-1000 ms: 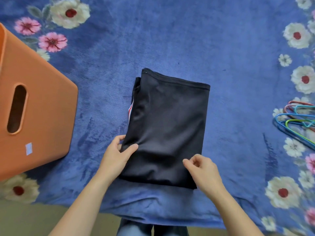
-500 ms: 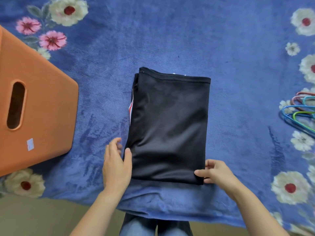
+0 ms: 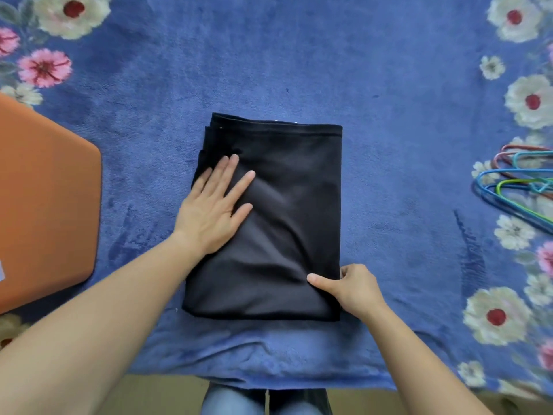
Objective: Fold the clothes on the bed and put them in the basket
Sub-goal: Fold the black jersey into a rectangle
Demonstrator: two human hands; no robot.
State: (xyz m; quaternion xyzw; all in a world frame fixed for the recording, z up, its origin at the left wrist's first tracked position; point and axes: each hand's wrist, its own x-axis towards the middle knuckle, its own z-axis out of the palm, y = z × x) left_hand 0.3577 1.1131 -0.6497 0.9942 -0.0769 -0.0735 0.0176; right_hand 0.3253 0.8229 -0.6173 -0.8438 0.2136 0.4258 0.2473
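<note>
The left hand [image 3: 214, 205] is pressing spread fingers [image 3: 221, 172] flat on the folded black garment [image 3: 284, 220] beneath them on the bed [image 3: 389, 145], while the right hand [image 3: 356, 287] is pinching its edge; sweeping evenly outward should be flattening creases best.

A blue plush blanket [image 3: 299, 55] lay spread out, printed with white and pink flowers along its left and right sides. A bunch of coloured wire hangers [image 3: 516, 185] — blue, green, teal, reddish — rested on it at the right edge, partly cut off. Below the blanket's near hem showed a beige floor [image 3: 167, 395] and blue jeans [image 3: 233, 404].
</note>
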